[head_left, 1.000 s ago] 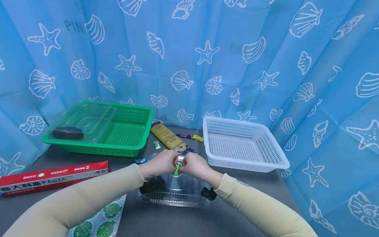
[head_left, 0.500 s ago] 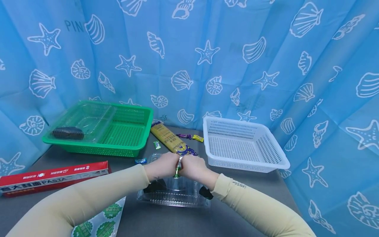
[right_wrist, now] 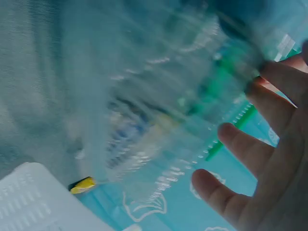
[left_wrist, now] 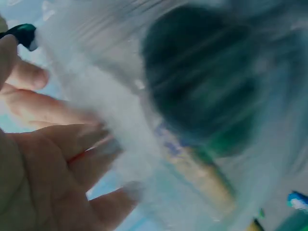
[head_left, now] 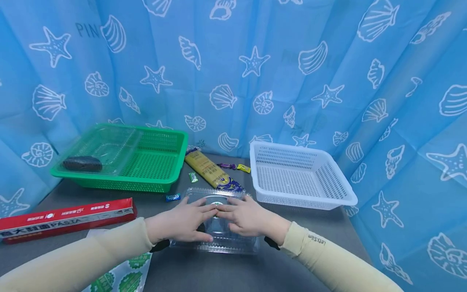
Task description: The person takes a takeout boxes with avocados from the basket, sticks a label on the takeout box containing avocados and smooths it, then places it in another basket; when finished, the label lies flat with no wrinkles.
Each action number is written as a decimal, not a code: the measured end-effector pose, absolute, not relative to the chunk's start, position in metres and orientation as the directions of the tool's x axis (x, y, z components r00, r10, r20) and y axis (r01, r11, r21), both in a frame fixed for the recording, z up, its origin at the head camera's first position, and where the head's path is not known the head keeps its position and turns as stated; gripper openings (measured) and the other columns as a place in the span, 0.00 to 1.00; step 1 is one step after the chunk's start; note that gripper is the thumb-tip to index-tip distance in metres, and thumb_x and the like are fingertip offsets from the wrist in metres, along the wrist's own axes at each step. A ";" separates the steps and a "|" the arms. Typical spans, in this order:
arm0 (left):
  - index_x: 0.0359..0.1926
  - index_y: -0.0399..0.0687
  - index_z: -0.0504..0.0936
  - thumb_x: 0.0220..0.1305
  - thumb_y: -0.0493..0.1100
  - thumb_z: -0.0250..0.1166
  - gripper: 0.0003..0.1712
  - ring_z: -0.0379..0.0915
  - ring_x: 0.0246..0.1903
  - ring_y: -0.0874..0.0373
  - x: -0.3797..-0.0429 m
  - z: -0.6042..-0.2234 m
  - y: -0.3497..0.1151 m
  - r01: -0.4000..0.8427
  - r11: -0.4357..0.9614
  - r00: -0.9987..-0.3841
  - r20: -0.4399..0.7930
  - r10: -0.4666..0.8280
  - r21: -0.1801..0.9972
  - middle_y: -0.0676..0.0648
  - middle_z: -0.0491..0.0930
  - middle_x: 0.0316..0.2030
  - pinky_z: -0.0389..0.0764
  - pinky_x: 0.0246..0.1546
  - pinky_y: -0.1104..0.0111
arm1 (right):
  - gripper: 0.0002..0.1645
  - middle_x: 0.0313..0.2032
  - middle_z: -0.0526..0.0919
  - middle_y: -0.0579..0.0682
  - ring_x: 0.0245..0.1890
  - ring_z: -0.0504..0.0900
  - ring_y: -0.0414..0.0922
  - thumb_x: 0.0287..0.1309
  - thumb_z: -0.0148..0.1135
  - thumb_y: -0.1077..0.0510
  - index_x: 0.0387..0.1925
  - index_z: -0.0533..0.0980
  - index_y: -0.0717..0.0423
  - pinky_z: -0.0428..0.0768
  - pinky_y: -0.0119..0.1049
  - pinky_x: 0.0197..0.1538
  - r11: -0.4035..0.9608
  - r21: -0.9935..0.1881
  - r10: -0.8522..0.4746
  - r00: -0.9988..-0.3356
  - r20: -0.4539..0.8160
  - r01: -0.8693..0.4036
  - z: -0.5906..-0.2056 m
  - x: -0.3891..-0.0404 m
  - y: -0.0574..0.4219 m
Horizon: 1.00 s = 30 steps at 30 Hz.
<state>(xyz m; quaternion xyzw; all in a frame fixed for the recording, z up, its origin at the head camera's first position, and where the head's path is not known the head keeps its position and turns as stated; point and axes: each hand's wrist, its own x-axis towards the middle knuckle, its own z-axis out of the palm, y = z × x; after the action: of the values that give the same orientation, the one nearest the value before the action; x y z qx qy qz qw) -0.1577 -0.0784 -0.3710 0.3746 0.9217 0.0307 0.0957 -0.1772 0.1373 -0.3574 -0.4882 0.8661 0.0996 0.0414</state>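
A clear plastic clamshell box point(head_left: 233, 244) lies in front of me on the dark table. My left hand point(head_left: 182, 221) has its fingers spread across the left half of the lid, and my right hand point(head_left: 249, 217) spreads over the right half. The fingertips meet near the lid's middle, where a small part of a green-and-white sticker point(head_left: 217, 203) shows; the rest lies hidden under the fingers. Both wrist views are blurred, with the fingers of the left hand point(left_wrist: 62, 159) and right hand point(right_wrist: 269, 139) extended against the clear plastic.
A sheet of green round stickers point(head_left: 131, 280) lies at front left, near a red pasta box point(head_left: 69, 219). Behind are a green basket point(head_left: 160, 162) bearing a clear container point(head_left: 120, 142), a yellow noodle pack point(head_left: 208, 166), a blue-wrapped candy point(head_left: 173, 197) and a white basket point(head_left: 303, 198).
Both hands have gone from pinching the sticker together over the lid to lying spread on it, with the wrists farther apart. The box stays in place.
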 end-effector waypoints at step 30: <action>0.61 0.56 0.53 0.55 0.51 0.58 0.35 0.60 0.52 0.43 -0.104 -0.425 -0.116 -0.069 0.345 -0.997 -0.056 -0.046 0.936 0.40 0.50 0.58 0.68 0.47 0.51 | 0.33 0.48 0.62 0.61 0.39 0.70 0.49 0.50 0.58 0.54 0.54 0.55 0.59 0.70 0.34 0.31 0.253 -0.962 0.117 -0.991 -0.070 0.098 -0.428 -0.144 0.168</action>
<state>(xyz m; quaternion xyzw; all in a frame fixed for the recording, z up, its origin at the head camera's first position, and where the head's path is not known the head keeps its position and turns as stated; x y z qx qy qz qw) -0.1036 -0.1155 -0.4246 -0.0349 0.8201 0.5711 0.0099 -0.1445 0.1678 -0.4277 0.0679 0.7915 -0.6074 -0.0077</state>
